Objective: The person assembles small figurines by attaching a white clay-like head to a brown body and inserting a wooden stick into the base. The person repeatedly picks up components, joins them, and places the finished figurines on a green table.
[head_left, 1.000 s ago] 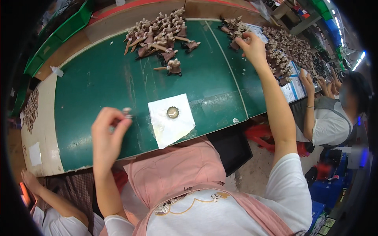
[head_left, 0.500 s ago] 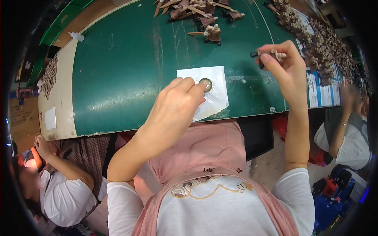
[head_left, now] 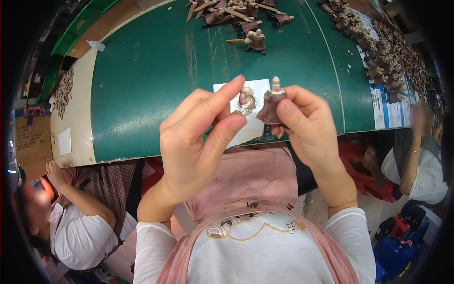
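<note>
My left hand is curled, holding a small pale and brown curved piece near its thumb and fingertips; the exact contact is partly hidden. Close on its right, my right hand grips a figurine in a brown coat with black boots. The figurine stands upright between thumb and fingers, a pale peg at its top. Below both hands a white sheet of paper lies on the green table. A metal bottle cap rests on the paper, mostly covered by the small piece.
Several similar figurines lie at the far middle, one nearer. A large pile of figurine parts covers the right side. At the left are small pale parts and a white bottle. Co-workers sit on both sides.
My left hand has lifted off the bottle cap and holds the small piece above it. My right hand has brought the figurine left and down, turning it upright beside the left hand.
</note>
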The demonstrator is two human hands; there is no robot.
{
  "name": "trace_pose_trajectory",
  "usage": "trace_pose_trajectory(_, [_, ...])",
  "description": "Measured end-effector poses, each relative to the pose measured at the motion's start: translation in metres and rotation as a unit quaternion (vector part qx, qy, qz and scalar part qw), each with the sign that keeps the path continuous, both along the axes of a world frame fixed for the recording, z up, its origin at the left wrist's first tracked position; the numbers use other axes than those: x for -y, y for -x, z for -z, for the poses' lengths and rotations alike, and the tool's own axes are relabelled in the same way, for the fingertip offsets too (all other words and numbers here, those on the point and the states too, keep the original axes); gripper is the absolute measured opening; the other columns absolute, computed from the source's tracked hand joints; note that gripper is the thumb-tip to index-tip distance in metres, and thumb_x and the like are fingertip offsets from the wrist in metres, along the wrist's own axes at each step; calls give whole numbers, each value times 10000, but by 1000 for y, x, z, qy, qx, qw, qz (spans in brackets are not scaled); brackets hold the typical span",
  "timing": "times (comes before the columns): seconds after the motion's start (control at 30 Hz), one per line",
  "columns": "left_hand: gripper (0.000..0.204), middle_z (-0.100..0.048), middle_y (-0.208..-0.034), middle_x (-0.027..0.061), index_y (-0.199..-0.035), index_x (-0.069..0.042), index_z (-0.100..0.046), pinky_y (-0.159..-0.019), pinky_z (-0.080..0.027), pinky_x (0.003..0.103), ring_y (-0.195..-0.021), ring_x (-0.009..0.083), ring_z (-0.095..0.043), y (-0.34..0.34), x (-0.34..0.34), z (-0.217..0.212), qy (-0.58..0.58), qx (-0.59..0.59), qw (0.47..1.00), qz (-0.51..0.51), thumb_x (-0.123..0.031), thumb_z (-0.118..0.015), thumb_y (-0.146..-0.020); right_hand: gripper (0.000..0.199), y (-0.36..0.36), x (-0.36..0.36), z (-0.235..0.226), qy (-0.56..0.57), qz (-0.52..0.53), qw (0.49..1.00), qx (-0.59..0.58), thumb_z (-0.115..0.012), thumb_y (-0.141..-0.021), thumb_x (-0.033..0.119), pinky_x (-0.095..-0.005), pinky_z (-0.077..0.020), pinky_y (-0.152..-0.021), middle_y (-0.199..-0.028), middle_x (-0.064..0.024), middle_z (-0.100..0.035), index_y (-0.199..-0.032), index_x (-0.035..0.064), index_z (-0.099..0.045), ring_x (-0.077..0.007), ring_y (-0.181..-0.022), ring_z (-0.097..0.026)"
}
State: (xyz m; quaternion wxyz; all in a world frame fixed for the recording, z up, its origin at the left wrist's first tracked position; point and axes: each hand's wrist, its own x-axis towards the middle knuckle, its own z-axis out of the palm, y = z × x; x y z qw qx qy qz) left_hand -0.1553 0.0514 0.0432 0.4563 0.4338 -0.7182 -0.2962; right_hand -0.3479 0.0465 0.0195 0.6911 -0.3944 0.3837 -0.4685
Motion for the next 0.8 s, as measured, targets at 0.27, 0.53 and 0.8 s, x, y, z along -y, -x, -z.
trace_pose_trajectory(0.27, [392,-535,-797,31,-1189,15,-617,-607,-381,211,-714,103,-478,-8,-10,3,3,4,1000,-7,-84,-693,-817,185,-35,-7,-1,31,19,996,85,-625,-913,178,-224,-467,-589,-837,-64,-649,-937,-2,-590,-87,-690,-577])
trace_pose_trajectory(0.53, [412,-562,-879,65,-1144,-38,-663,-595,-428,236,-766,138,-530,-24,2,8,-32,-18,993,115,-78,-740,-741,135,-25,-14,8,-26,-3,994,109,-657,-872,103,-231,-504,-605,-850,-77,-648,-916,13,-567,-110,-689,-612])
trace_pose_trajectory(0.8, [679,-541,-1102,107,-1145,-64,-635,-860,-394,406,-1049,286,-505,-8,-3,9,144,112,982,-46,-387,-822,-578,275,-34,-26,12,340,110,905,-232,-705,-752,-60,-311,-531,-747,-960,-174,-640,-991,-50,-569,-222,-892,-628])
